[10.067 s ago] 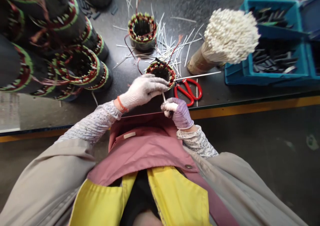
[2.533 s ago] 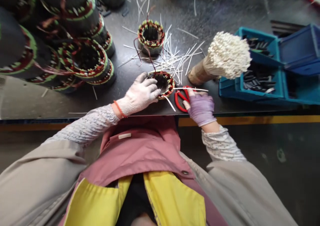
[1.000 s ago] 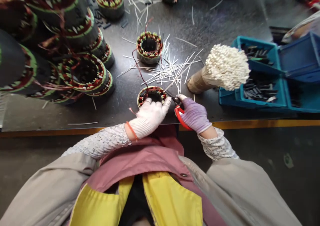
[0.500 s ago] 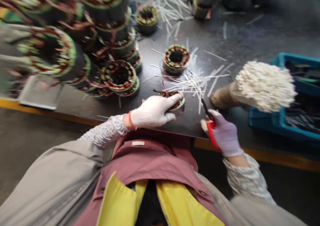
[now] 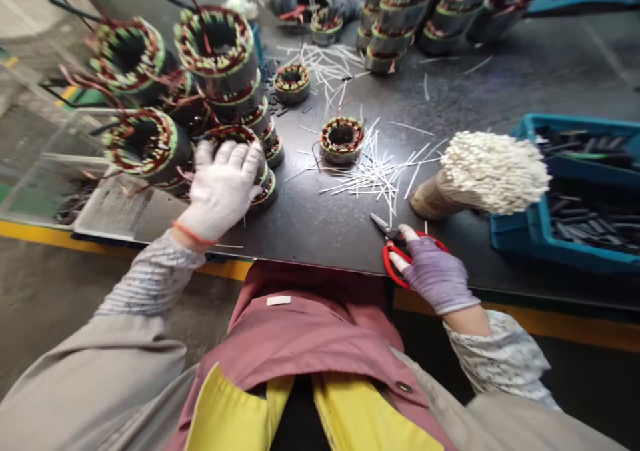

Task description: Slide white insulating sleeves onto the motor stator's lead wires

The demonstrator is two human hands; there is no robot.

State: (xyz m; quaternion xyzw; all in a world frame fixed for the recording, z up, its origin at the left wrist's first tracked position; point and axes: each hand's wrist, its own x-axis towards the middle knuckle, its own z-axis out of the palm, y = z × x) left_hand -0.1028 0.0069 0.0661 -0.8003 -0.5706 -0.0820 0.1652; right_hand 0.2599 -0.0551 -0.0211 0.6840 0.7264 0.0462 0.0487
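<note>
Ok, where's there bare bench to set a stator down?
Bare black bench lies between the white-gloved left hand and the red scissors in the purple-gloved right hand, in front of the white strips. Another patch lies at back right, behind the blue bin. It's crowded around the wound stators at left.

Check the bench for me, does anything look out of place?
Loose white strips lie scattered on the bench around the small stator, crossing at all angles, which looks messy beside the tidy bundle.
</note>
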